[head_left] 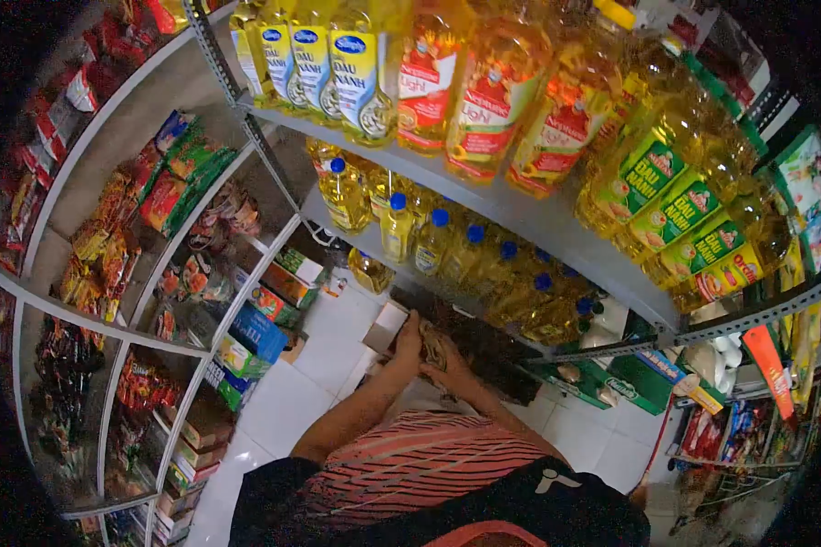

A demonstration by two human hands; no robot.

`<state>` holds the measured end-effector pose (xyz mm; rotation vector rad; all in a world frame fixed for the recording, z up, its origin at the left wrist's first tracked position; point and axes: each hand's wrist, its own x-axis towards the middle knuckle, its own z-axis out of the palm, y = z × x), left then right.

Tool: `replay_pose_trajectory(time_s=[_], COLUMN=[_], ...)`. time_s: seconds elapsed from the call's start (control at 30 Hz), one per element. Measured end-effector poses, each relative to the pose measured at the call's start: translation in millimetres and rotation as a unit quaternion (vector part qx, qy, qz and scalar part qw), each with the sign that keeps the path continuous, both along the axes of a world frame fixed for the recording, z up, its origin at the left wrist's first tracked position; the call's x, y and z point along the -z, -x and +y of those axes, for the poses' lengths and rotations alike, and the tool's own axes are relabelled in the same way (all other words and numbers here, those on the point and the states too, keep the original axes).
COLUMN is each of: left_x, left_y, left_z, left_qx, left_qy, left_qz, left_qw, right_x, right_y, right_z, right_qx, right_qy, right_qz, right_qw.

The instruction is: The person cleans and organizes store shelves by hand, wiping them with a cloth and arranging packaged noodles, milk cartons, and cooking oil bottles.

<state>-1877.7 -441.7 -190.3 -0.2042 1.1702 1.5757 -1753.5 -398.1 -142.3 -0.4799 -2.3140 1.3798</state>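
Both hands are low in front of my body, close together below the lower shelf of oil bottles. My left hand (409, 341) is closed, its fingers pointing away from me along the side of a small pale carton (387, 325). Beside it my right hand (451, 368) is closed around a small brownish, shiny thing (436, 347) between the two hands; I cannot tell what it is. Just to the right of the hands is a dark box (504, 366), partly hidden under the shelf.
Cooking oil bottles (494, 91) line the upper grey shelf (556, 214), and blue-capped oil bottles (440, 239) the lower one. On the left, a curved-looking rack (137, 339) holds snack packets and boxes. White floor tiles (287, 397) show between. Green cartons (643, 383) stand at right.
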Motion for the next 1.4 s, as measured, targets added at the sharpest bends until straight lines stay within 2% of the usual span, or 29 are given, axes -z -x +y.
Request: replay_pose_trajectory(time_s=[0.03,0.07,0.1,0.13,0.17,0.2,0.23,0.27,0.3,0.37,0.4,0.47,0.5,0.53,0.57,0.6,0.63,0.67,0.73,0.8,0.87,1.0,1.07,1.17,1.23,1.3,1.33,1.37,1.4], left_x=[-13,0,30,47,36,8,-20,-9,30,105,112,121,109,96,88,75,33,50,106,122,123,126,133,149,141,81,40,-5,-41], left_y=[2,10,16,21,31,45,59,78,105,158,177,214,218,223,235,242,228,231,250,258,264,268,269,275,275,267,261,254,248], left_z=[0,4,6,6,1,-7,-10,-2,17,61,68,83,90,98,103,111,109,122,155,167,173,182,179,152,134,103,84,66,51], left_qx=[-0.02,-0.017,0.047,0.11,0.116,0.185,0.253,0.289,0.311,0.282,0.218,0.103,0.044,-0.015,0.044,0.095,0.077,0.09,0.1,0.132,0.169,0.213,0.229,0.22,0.196,0.182,0.161,0.139,0.193], left_qy=[-0.052,-0.059,-0.027,0.006,0.002,-0.007,-0.017,-0.009,0.028,0.087,0.024,-0.11,-0.123,-0.137,-0.066,0.0,-0.012,-0.035,-0.105,-0.109,-0.082,-0.048,-0.033,-0.058,-0.112,-0.206,-0.259,-0.286,-0.308], left_qz=[-0.102,-0.1,-0.037,0.024,0.022,0.059,0.097,0.167,0.286,0.475,0.502,0.552,0.552,0.554,0.67,0.771,0.712,0.715,0.718,0.699,0.669,0.623,0.597,0.534,0.454,0.191,0.0,-0.156,0.049], left_qw=[0.993,0.993,0.998,0.994,0.993,0.981,0.962,0.943,0.906,0.829,0.837,0.82,0.823,0.821,0.738,0.629,0.698,0.692,0.681,0.695,0.719,0.751,0.769,0.814,0.862,0.942,0.952,0.935,0.93], right_x=[-7,-20,-28,-34,-38,-41,-42,-42,-16,61,55,31,25,20,14,7,-1,-12,-46,-52,-43,-40,-55,-70,-26,-15,-30,-40,-38], right_y=[-1,-2,-2,-5,-8,-9,-9,-10,-23,-54,-53,-50,-49,-49,-48,-50,-52,-51,-36,-33,-48,-37,-28,-13,-22,-22,-13,-4,1], right_z=[8,15,19,22,23,23,21,20,23,30,24,8,2,-3,-9,-18,-28,-38,-61,-77,-87,-110,-116,-111,-100,-97,-93,-85,-73], right_qx=[-0.018,-0.034,-0.029,0.006,0.042,0.049,0.112,0.174,0.181,0.179,0.189,0.328,0.345,0.327,0.308,0.33,0.363,0.395,0.48,0.558,0.475,0.565,0.552,0.546,0.52,0.492,0.497,0.499,0.487], right_qy=[0.01,0.022,0.016,0.076,0.136,0.133,0.11,0.087,0.086,0.059,0.059,0.119,0.12,0.151,0.179,0.176,0.15,0.126,0.145,0.167,0.136,0.232,0.233,0.262,0.247,0.238,0.199,0.158,0.158], right_qz=[-0.061,-0.123,-0.123,-0.172,-0.218,-0.219,-0.237,-0.253,-0.252,-0.007,-0.008,-0.108,-0.106,-0.05,0.011,0.019,-0.05,-0.119,-0.1,-0.083,-0.054,0.045,-0.065,-0.034,0.011,0.049,0.01,-0.029,-0.033], right_qw=[0.998,0.992,0.992,0.982,0.965,0.965,0.959,0.948,0.947,0.982,0.98,0.931,0.925,0.932,0.934,0.927,0.919,0.902,0.86,0.809,0.868,0.79,0.798,0.795,0.817,0.836,0.844,0.852,0.858])
